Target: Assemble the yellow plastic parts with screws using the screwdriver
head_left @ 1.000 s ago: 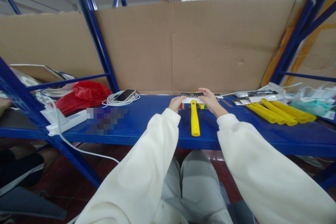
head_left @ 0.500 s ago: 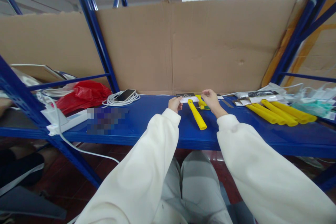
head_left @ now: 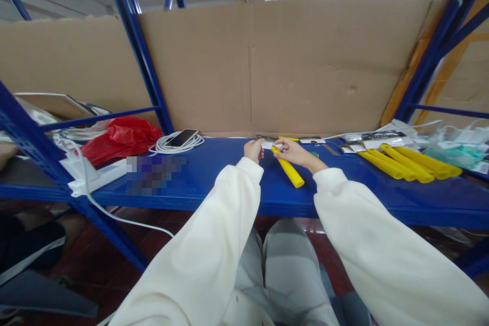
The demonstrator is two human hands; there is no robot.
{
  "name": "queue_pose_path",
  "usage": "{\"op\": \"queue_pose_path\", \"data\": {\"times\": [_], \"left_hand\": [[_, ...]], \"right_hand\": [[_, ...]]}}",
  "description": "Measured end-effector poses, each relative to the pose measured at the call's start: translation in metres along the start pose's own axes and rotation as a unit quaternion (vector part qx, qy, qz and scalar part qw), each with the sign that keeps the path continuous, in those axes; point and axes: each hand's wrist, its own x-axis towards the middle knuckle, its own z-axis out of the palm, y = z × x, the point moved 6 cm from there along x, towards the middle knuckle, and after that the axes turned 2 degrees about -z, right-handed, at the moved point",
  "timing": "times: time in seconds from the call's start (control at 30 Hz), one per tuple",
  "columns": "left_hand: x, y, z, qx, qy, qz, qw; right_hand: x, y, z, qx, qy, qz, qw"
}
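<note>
Over the blue shelf in the middle, my left hand (head_left: 253, 150) is closed, pinching one end of the white strip (head_left: 267, 145) across the head of a yellow-handled tool (head_left: 291, 173). The tool's thick tubular handle slants down to the right. My right hand (head_left: 291, 152) is closed at the top of that handle, with thumb and fingers by the strip's other end. Its fingers hide much of the tool's head, so the exact kind cannot be told. Behind my hands lies another yellow piece (head_left: 289, 138), mostly hidden.
Several yellow-handled tools (head_left: 412, 165) with white and black packaging lie on the right of the blue shelf (head_left: 214, 183). A phone (head_left: 183, 137) rests on a coiled white cable (head_left: 160, 148). A power strip (head_left: 109, 175) and red bag (head_left: 122, 137) are left. Cardboard (head_left: 198, 71) stands behind.
My right hand has come down and left, from raised above the strip onto the head end of the yellow-handled tool. The handle's lower end has shifted slightly right. My left hand keeps its hold.
</note>
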Motion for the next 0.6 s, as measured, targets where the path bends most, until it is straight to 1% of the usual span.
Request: {"op": "queue_pose_path", "data": {"times": [0.1, 0.2, 0.4, 0.5, 0.6], "left_hand": [[0.001, 0.003, -0.004, -0.027, 0.035, 0.035, 0.998], [0.001, 0.005, -0.005, -0.033, 0.040, 0.047, 0.998], [0.000, 0.007, -0.003, -0.037, 0.026, 0.046, 0.998], [0.000, 0.008, -0.001, -0.044, 0.014, 0.045, 0.998], [-0.001, 0.011, 0.003, -0.054, -0.015, 0.052, 0.997]], "right_hand": [[-0.002, -0.004, 0.003, 0.029, -0.004, -0.007, 1.000], [-0.006, -0.011, 0.004, 0.048, -0.023, 0.001, 0.999], [-0.010, -0.019, 0.004, 0.024, -0.033, 0.026, 0.999], [-0.011, -0.023, 0.004, 0.018, -0.025, 0.029, 0.999], [-0.015, -0.028, -0.002, 0.031, -0.009, 0.032, 0.999]]}}
